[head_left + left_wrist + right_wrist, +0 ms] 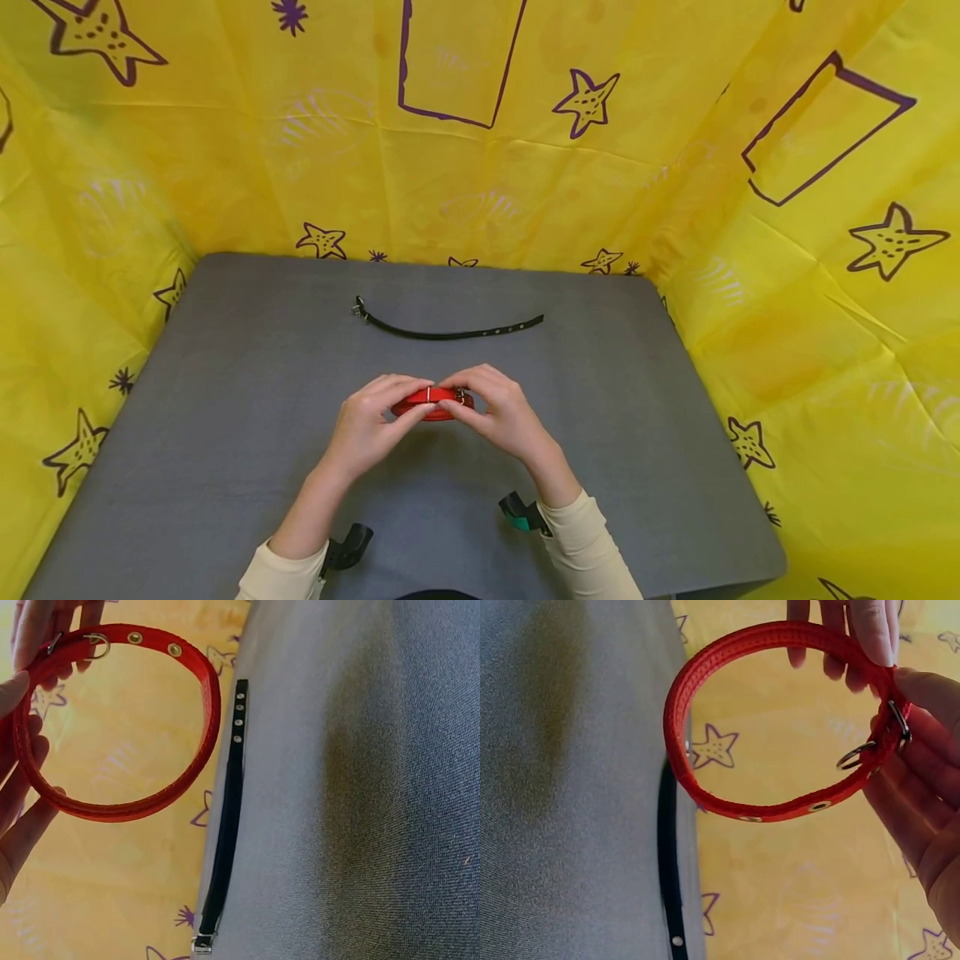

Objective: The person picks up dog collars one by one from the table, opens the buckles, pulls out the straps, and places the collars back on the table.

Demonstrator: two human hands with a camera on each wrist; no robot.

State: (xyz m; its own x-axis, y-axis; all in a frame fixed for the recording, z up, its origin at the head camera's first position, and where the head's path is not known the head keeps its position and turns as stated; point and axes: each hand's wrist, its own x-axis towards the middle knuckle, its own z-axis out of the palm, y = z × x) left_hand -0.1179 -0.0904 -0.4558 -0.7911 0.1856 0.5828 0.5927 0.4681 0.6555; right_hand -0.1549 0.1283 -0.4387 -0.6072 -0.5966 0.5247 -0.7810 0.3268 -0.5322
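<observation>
Both hands hold a red pet collar (438,414), which is closed into a loop, raised over the near middle of the table. My left hand (367,422) pinches its left part between thumb and fingers. On the other side my right hand (507,413) pinches the strap close to the metal buckle (900,720). The thumbs almost meet at the front of the loop. A metal D-ring (100,646) hangs inside the loop, and metal-rimmed holes show along the strap in both wrist views.
Beyond the hands, a black collar (442,337) lies stretched out on the grey table (600,467), its buckle (360,309) at the left and several holes towards the right. Yellow cloth (360,167) with purple drawings encloses the table's back and sides.
</observation>
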